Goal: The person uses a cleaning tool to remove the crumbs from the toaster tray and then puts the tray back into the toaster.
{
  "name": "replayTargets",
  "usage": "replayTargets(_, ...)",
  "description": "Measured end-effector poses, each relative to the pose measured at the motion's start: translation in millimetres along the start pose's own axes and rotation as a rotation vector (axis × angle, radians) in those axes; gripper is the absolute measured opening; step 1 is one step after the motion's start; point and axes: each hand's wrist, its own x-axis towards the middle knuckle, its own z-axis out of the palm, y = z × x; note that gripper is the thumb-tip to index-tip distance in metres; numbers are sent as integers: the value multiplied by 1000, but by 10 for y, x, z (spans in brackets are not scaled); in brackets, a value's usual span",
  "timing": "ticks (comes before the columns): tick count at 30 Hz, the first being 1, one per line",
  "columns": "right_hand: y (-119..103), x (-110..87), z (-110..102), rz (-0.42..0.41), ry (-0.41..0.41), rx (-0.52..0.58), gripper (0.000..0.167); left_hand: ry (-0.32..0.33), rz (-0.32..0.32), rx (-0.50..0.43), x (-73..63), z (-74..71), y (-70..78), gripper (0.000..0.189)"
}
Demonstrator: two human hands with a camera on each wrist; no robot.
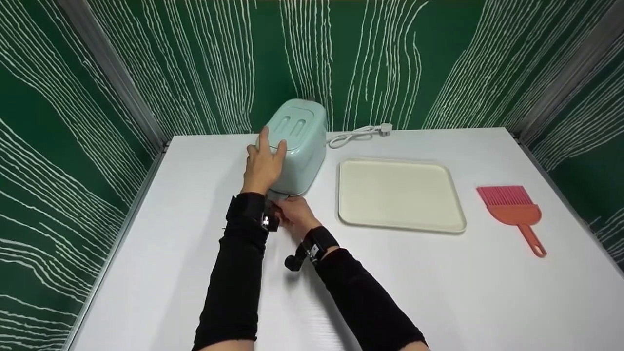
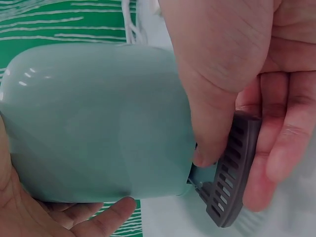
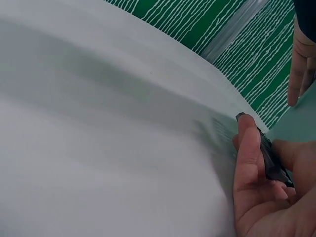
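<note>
A mint-green toaster (image 1: 297, 161) with a two-slot lid is near the back edge, left of centre. My left hand (image 1: 263, 165) grips its near upper end, fingers over the top edge and down the side. Low at the near end, my right hand (image 1: 295, 212) pinches a dark, slotted piece like a crumb tray (image 2: 234, 168), thumb on one side and fingers on the other. In the left wrist view this piece sticks out at an angle from the toaster's bottom. The right wrist view shows only its dark edge between the fingers.
Right of the toaster lies a cream rectangular tray (image 1: 399, 195). Behind it, a white power cord with a plug (image 1: 385, 129) is coiled. An orange-red hand brush (image 1: 514, 212) rests farther right. Green walls with white lines (image 1: 312, 58) border the white table (image 1: 380, 282).
</note>
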Motion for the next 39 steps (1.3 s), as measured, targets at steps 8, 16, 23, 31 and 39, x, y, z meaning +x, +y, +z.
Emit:
replayTargets(8, 34, 48, 50, -112, 106, -246, 33, 9, -4, -7, -10, 5, 5, 75)
replayTargets(16, 32, 85, 2, -131, 144, -408, 44, 18, 40, 8, -33, 1, 0, 75)
replayTargets(23, 23, 76, 12, -110, 118, -337, 43, 10, 29, -9, -15, -2, -6, 75)
replayTargets(31, 39, 2, 41, -111, 57, -184, 39, -9, 33, -12, -19, -31, -10, 75)
replayTargets(39, 44, -21, 48, -129, 63, -257, 48, -18, 28, -13, -18, -47, -14, 75)
